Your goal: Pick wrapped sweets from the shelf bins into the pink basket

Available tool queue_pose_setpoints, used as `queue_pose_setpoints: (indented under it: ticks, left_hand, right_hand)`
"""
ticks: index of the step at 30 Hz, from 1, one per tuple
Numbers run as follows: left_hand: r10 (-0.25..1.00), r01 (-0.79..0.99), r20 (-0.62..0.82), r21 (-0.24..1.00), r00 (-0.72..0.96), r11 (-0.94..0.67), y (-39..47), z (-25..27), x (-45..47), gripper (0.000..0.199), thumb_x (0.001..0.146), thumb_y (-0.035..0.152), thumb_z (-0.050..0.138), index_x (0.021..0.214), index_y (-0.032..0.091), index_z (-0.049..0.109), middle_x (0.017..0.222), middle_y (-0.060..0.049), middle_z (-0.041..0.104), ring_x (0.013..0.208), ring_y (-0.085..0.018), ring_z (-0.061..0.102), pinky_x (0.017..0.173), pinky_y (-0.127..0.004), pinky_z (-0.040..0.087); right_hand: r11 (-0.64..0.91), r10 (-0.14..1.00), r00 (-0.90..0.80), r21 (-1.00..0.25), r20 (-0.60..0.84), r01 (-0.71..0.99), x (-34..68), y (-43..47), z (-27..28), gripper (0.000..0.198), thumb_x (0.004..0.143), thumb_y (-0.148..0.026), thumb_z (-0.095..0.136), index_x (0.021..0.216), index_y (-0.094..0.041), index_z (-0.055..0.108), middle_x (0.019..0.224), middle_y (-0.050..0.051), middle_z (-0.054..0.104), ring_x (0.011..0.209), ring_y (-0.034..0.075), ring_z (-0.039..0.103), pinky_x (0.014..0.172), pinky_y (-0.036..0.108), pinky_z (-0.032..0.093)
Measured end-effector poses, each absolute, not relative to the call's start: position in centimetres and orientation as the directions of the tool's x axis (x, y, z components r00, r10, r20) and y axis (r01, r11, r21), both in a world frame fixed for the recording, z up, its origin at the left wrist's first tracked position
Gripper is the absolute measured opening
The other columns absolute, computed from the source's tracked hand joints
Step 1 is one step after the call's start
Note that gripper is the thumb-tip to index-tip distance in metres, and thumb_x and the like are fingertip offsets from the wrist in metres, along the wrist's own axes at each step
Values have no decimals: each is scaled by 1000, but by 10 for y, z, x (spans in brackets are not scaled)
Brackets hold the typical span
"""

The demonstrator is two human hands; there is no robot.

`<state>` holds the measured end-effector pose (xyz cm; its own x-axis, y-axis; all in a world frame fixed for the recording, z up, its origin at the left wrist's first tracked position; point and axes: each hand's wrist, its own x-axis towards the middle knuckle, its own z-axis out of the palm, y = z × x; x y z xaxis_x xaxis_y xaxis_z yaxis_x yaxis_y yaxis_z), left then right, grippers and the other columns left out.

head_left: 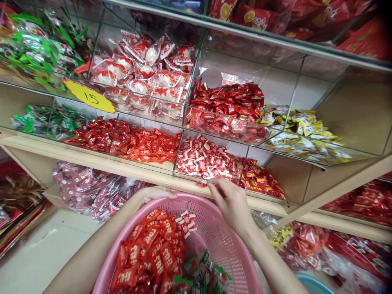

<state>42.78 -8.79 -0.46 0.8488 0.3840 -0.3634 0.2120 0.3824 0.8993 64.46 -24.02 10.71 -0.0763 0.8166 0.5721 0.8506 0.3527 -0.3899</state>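
Note:
A pink plastic basket [245,261] is held by its far rim in my left hand [157,193], whose fingers curl over the edge. Inside lie many red wrapped candies [153,253], a few white-and-red wrapped candies [187,223] and some green-and-clear wrapped candies [205,271]. Over the basket's far right rim, my right hand [229,202] is closed in a pinch. A small red-and-white wrapped candy [201,184] shows at its fingertips, partly hidden. Just beyond is the bin of white-and-red candies [205,159].
Clear-fronted bins of red candies [154,143], red foil candies [229,104] and yellow packets [306,122] fill the shelves. A yellow price tag [90,96] reads 15. The wooden shelf edge [92,161] runs before my hands. Bagged candies [92,188] lie below.

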Motion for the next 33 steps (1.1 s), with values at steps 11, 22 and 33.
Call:
queue_pose_setpoints:
  ticks: [11,22,33]
  left_hand:
    - [377,227,-366,903,851,365,-87,-9,425,46,70,32,72,112,15,65,100,-9,69,82,-16,64,80,-28,48]
    - [402,199,-339,915,851,350,-87,-8,427,42,70,30,72,109,15,67,104,-10,68,87,-18,63,88,-31,45]
    - [357,189,-326,911,875,368,-87,-9,425,44,74,28,67,113,8,63,101,-11,68,86,-18,62,85,-29,46]
  right_hand:
    - [263,947,-305,-300,-103,917,625,-223,36,19,80,-12,49,65,-18,58,67,1,59,64,12,48,59,24,29]
    - [230,969,-168,-408,183,883,624,-226,77,17,88,-24,45,84,-22,62,71,0,65,62,12,55,57,21,31]
    - [-60,936,159,-304,314,951,672,-188,118,17,83,-30,51,90,-23,65,65,0,64,61,15,57,56,23,32]
